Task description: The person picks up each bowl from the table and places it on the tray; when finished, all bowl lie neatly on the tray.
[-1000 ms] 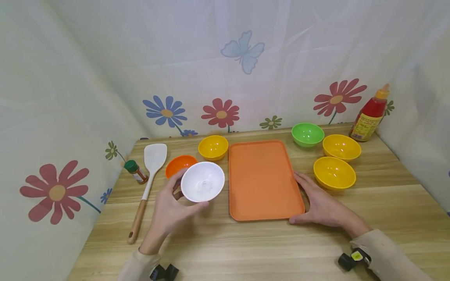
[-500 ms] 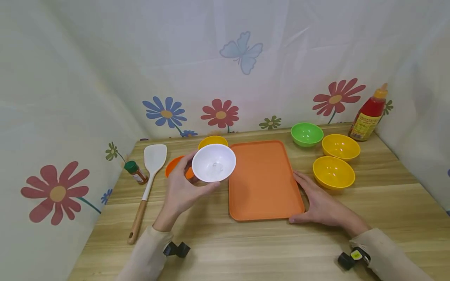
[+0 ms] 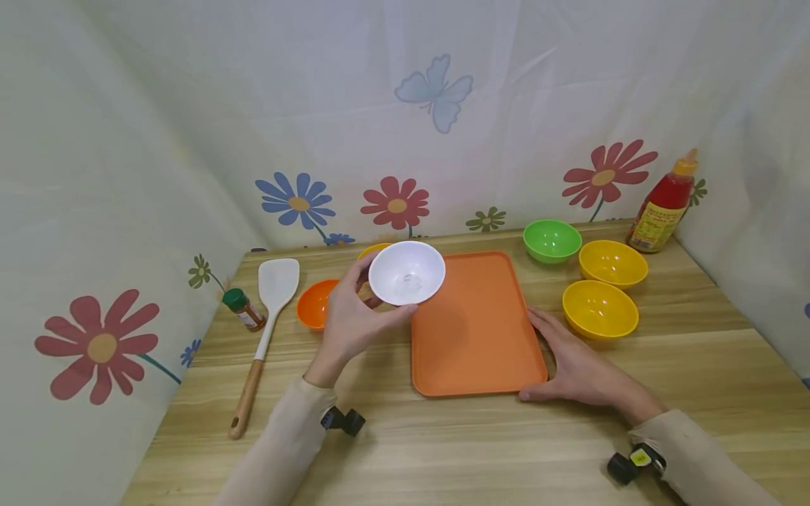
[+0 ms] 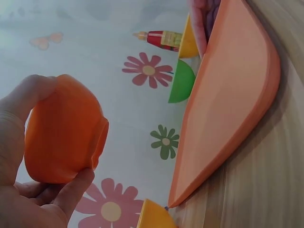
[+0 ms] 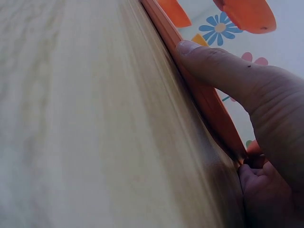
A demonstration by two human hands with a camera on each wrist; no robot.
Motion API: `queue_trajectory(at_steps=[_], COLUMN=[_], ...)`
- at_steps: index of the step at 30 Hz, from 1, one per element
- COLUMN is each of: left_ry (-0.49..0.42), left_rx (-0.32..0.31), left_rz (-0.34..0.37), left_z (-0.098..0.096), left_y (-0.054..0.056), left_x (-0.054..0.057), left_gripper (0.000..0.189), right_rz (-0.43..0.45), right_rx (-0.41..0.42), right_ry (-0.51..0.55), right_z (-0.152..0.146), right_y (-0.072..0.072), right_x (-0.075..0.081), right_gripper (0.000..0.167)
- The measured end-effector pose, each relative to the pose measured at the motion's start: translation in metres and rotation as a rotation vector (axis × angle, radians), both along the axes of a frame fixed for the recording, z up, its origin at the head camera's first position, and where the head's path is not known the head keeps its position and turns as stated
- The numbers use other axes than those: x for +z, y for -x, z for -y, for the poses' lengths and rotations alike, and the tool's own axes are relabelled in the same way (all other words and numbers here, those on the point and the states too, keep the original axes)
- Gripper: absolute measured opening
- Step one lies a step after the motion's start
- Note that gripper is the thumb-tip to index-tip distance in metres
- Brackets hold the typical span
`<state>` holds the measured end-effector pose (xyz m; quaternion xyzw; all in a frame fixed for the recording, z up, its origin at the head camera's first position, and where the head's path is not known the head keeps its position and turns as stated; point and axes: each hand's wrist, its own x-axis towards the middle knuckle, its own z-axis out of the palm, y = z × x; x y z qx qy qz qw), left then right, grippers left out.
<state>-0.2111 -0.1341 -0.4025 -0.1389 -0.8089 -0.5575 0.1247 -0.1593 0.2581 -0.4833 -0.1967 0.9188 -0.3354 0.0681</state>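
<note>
Left hand: The left hand (image 3: 354, 327) pinches a white-lined bowl (image 3: 407, 270) by its side, thumb toward the wearer and the other fingers round the far side.
Raised bowl: Orange on the outside, as the left wrist view shows, it hangs mouth up, clear of the orange tray (image 3: 479, 344), overlapping its far left corner in the head view.
Right hand: The right hand (image 3: 572, 369) is spread round the tray's near right corner, thumb at the near edge, fingers along the right edge.
Risk at the bowl: The one-sided hold looks vulnerable; a slipping thumb could tip or drop the bowl, and a low pass could clip the yellow bowl (image 3: 372, 248) behind it.
Risk at the tray: A hard push from the right hand would likely skid it across the worktop (image 3: 443, 450).
Left flank: An orange bowl (image 3: 311, 306), a white spatula (image 3: 278, 281) with a wooden handle and a green-capped jar (image 3: 243, 309).
Right flank: A green bowl (image 3: 553, 241), two yellow bowls (image 3: 600, 309) and a red sauce bottle (image 3: 661, 207).
Print: The bottle's yellow label and the jar's pale one carry lettering too small to read; grey marks inside the raised bowl are equally illegible.
</note>
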Motion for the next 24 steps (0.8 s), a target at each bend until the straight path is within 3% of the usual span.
queue_trajectory(at_steps=[11, 24], left_ry=[-0.025, -0.041], left_rx=[-0.043, -0.103], left_rz=[0.023, 0.079], left_z=[-0.026, -0.061], left_y=[0.025, 0.058], left_x=[0.003, -0.005], left_gripper=[0.098, 0.093], right_rz=[0.003, -0.008], right_rx=[0.001, 0.007], right_ry=[0.004, 0.001], right_z=[0.000, -0.001], right_y=[0.000, 0.001], right_x=[0.001, -0.001], right_gripper=[0.146, 0.147])
